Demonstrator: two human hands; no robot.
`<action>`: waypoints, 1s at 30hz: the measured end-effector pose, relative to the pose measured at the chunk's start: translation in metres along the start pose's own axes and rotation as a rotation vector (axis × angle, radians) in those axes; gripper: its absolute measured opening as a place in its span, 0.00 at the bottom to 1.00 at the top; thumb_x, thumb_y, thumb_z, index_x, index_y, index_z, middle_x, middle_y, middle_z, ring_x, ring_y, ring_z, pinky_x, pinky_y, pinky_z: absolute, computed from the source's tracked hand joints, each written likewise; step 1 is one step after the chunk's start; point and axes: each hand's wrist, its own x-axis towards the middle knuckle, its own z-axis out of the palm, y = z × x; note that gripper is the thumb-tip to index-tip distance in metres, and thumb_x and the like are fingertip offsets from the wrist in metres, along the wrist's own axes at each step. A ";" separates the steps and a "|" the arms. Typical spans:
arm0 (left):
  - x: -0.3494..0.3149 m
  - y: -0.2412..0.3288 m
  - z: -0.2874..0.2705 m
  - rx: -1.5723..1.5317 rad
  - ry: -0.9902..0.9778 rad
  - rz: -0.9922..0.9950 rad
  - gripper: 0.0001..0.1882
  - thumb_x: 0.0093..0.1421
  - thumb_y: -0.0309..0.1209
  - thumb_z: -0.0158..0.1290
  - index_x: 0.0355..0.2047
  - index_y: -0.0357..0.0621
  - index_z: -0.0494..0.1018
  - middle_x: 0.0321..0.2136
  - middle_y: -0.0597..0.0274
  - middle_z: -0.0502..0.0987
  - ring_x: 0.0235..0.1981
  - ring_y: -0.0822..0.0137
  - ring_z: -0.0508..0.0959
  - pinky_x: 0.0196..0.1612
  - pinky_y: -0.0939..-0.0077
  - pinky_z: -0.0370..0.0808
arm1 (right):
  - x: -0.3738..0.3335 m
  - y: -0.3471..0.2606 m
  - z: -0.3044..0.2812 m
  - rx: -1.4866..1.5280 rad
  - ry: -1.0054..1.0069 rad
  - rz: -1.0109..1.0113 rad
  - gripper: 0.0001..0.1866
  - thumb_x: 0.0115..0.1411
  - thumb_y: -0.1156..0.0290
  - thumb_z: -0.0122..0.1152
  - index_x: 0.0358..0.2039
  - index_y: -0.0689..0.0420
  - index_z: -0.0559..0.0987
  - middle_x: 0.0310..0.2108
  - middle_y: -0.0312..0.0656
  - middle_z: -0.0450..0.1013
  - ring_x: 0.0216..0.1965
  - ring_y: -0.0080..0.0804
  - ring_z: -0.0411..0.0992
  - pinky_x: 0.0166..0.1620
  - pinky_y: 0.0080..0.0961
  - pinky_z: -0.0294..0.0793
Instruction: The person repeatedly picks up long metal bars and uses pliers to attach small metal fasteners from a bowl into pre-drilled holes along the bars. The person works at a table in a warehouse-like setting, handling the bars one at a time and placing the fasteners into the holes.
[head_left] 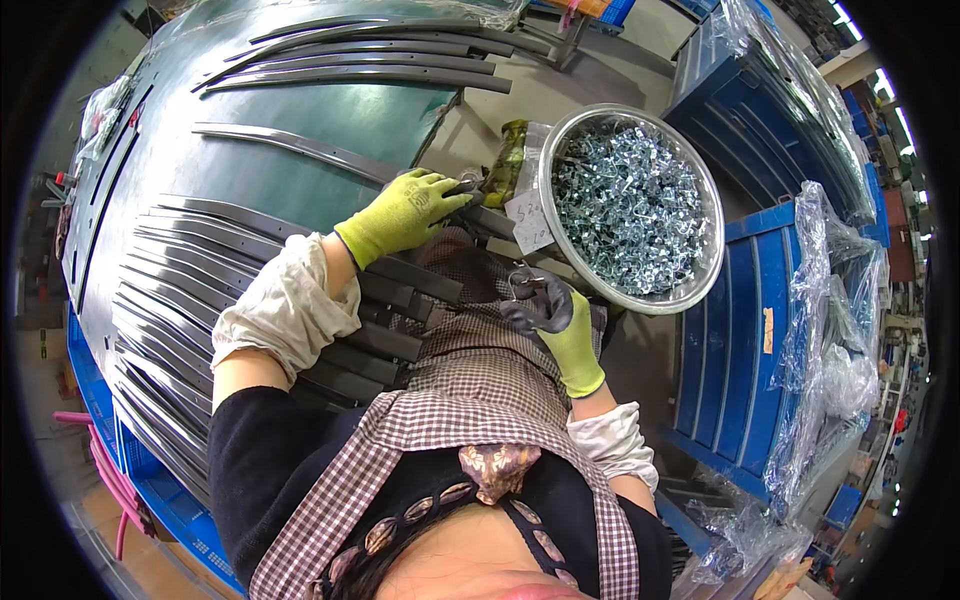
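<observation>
My left hand [405, 213], in a yellow-green glove with dark fingertips, is closed round the near end of a long dark strip [290, 144]. The strip lies across the green tabletop [300, 110] and its far part points left. In the same kind of glove, my right hand [562, 325] pinches a small shiny metal clip [519, 282] in front of my checked apron. A large round metal bowl [716, 225] full of loose metal clips [630, 205] stands just beyond my right hand. A paper label [529, 221] hangs by its left rim.
Many dark strips [190, 260] lie in rows at my left, their ends jutting past the table edge. Several more strips [370, 75] rest at the table's far side. Blue metal crates [745, 340] with clear plastic wrap [835, 370] stand on the right.
</observation>
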 end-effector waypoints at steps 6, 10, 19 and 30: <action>0.001 0.003 -0.004 -0.076 -0.050 -0.022 0.28 0.52 0.30 0.59 0.55 0.47 0.73 0.51 0.55 0.76 0.53 0.54 0.75 0.59 0.60 0.70 | 0.003 0.000 -0.003 0.042 0.002 0.075 0.20 0.51 0.72 0.75 0.44 0.62 0.80 0.28 0.35 0.79 0.24 0.14 0.74 0.27 0.15 0.72; 0.001 0.004 -0.007 -0.121 -0.005 -0.019 0.26 0.54 0.35 0.60 0.55 0.49 0.74 0.49 0.56 0.77 0.52 0.54 0.76 0.57 0.60 0.70 | 0.005 0.011 -0.005 0.032 0.016 0.035 0.16 0.54 0.75 0.72 0.43 0.62 0.79 0.27 0.33 0.80 0.26 0.14 0.75 0.27 0.13 0.72; 0.002 0.007 -0.004 -0.176 -0.032 0.028 0.31 0.49 0.40 0.64 0.55 0.50 0.74 0.48 0.56 0.77 0.51 0.54 0.75 0.56 0.61 0.70 | 0.022 0.028 -0.009 0.021 -0.018 -0.070 0.20 0.56 0.78 0.66 0.50 0.62 0.78 0.38 0.41 0.83 0.33 0.21 0.79 0.35 0.17 0.76; 0.003 0.010 -0.004 -0.267 -0.148 -0.012 0.29 0.47 0.39 0.64 0.52 0.51 0.76 0.41 0.57 0.78 0.47 0.55 0.77 0.53 0.62 0.71 | 0.030 0.018 -0.014 -0.018 -0.127 -0.105 0.17 0.57 0.81 0.63 0.49 0.65 0.79 0.36 0.42 0.82 0.39 0.26 0.81 0.41 0.21 0.77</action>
